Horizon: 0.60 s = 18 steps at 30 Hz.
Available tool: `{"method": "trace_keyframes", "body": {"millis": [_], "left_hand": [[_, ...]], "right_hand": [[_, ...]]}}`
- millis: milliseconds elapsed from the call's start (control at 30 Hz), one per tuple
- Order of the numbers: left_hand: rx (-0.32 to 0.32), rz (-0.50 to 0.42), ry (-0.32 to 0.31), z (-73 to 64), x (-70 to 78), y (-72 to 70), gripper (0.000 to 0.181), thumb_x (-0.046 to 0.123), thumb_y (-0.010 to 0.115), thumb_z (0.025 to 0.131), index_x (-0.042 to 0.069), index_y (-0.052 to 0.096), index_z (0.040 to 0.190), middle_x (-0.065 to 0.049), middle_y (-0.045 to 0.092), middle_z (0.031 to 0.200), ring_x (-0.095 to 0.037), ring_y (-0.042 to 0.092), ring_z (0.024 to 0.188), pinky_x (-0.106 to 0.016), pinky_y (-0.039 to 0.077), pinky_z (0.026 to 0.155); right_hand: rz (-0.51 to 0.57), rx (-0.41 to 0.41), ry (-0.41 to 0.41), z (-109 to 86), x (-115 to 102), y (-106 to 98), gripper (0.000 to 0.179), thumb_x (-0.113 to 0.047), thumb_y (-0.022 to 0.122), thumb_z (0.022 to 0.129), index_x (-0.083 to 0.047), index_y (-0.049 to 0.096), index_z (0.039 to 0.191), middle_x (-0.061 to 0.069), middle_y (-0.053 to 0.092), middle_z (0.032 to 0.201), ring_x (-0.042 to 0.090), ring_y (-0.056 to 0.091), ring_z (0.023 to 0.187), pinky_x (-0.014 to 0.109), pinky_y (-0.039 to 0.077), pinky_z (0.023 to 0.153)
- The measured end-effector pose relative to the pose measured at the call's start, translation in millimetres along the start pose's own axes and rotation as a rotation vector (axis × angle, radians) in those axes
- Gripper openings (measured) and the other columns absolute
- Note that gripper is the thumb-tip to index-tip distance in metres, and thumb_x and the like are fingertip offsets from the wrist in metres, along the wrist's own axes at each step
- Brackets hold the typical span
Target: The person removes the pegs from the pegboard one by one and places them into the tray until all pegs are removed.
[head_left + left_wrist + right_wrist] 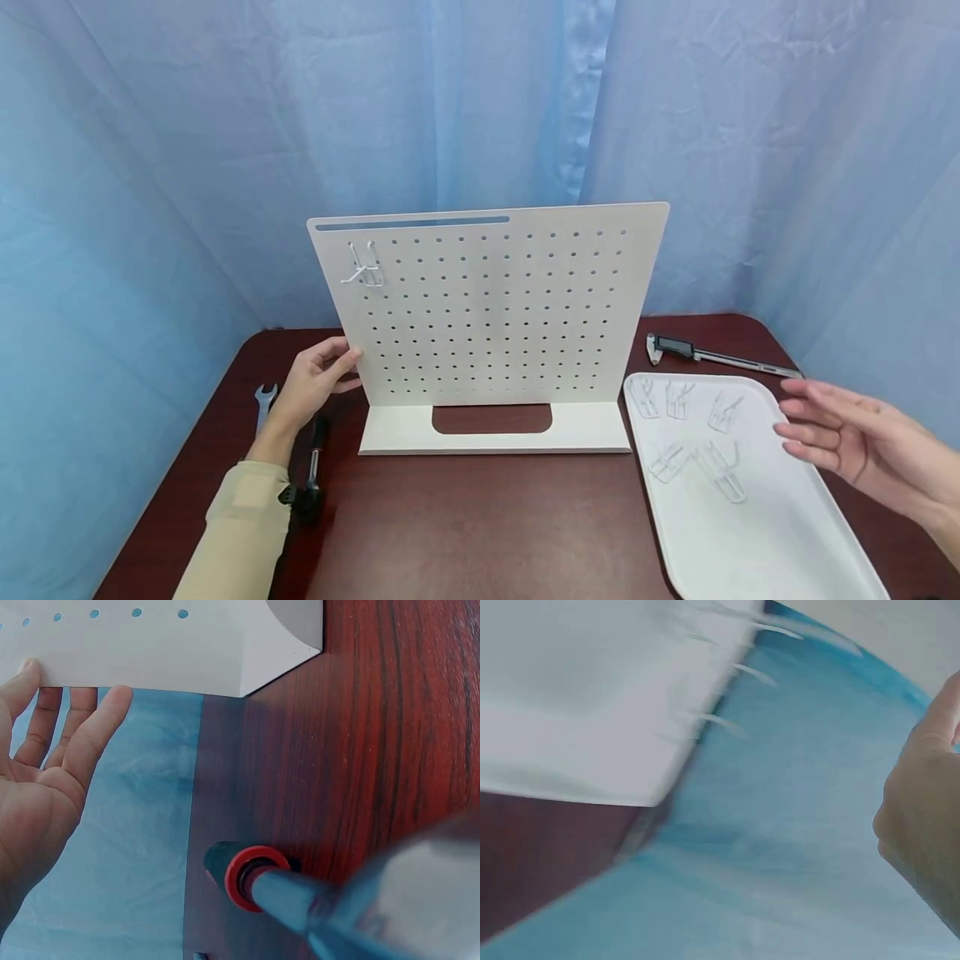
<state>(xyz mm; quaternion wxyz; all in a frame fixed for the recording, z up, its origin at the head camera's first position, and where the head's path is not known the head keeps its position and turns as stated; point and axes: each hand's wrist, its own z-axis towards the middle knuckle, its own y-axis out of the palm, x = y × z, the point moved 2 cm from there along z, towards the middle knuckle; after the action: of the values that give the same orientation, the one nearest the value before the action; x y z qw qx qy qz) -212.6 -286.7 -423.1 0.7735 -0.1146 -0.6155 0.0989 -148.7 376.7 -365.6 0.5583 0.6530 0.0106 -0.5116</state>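
A white pegboard stands upright on its base on the dark red table. My left hand pinches its left edge; the left wrist view shows the thumb on the front face and fingers behind the board. One white wire hook is mounted at the board's upper left. At the right, my right hand is over the right rim of a white tray, fingers loosely bent and holding nothing. Several wire hooks lie in the tray's upper part. The right wrist view is blurred and shows part of the right hand.
A digital caliper lies behind the tray. Left of the board are an open-end wrench and a dark-handled tool with a metal shaft, partly hidden by the left forearm. Blue curtains surround the table.
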Motion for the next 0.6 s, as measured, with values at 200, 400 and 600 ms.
{"method": "trace_keyframes", "body": {"millis": [200, 400, 600], "left_hand": [[0.006, 0.013, -0.008, 1.7, 1.9, -2.3, 0.035, 0.024, 0.065, 0.102, 0.004, 0.063, 0.131, -0.021, 0.063, 0.122, -0.030, 0.069, 0.103, -0.036, 0.061, 0.080], [0.021, 0.010, -0.025, 1.7, 3.5, -4.0, 0.037, 0.025, 0.066, 0.101, 0.002, 0.063, 0.130, -0.022, 0.062, 0.120, -0.026, 0.068, 0.101, -0.035, 0.061, 0.080], [-0.005, 0.009, -0.035, -0.6, -1.0, 0.2, 0.037, 0.025, 0.064, 0.102, 0.002, 0.062, 0.131, -0.022, 0.062, 0.123, -0.028, 0.069, 0.104, -0.036, 0.061, 0.081]], "right_hand": [[-0.113, -0.050, -0.035, 48.6, -12.6, 45.0, 0.060, -0.006, -0.001, 0.109, 0.003, 0.040, 0.151, 0.022, 0.049, 0.149, 0.042, 0.047, 0.136, 0.053, 0.037, 0.113], [-0.338, -0.067, -0.031, 115.5, -4.1, 86.2, 0.048, -0.002, 0.012, 0.111, 0.006, 0.039, 0.150, 0.021, 0.048, 0.150, 0.040, 0.047, 0.137, 0.053, 0.040, 0.112], [-0.483, -0.012, 0.024, 172.6, 17.3, 118.2, 0.041, -0.007, 0.028, 0.112, 0.003, 0.043, 0.148, 0.021, 0.049, 0.150, 0.036, 0.051, 0.135, 0.051, 0.043, 0.111]]}}
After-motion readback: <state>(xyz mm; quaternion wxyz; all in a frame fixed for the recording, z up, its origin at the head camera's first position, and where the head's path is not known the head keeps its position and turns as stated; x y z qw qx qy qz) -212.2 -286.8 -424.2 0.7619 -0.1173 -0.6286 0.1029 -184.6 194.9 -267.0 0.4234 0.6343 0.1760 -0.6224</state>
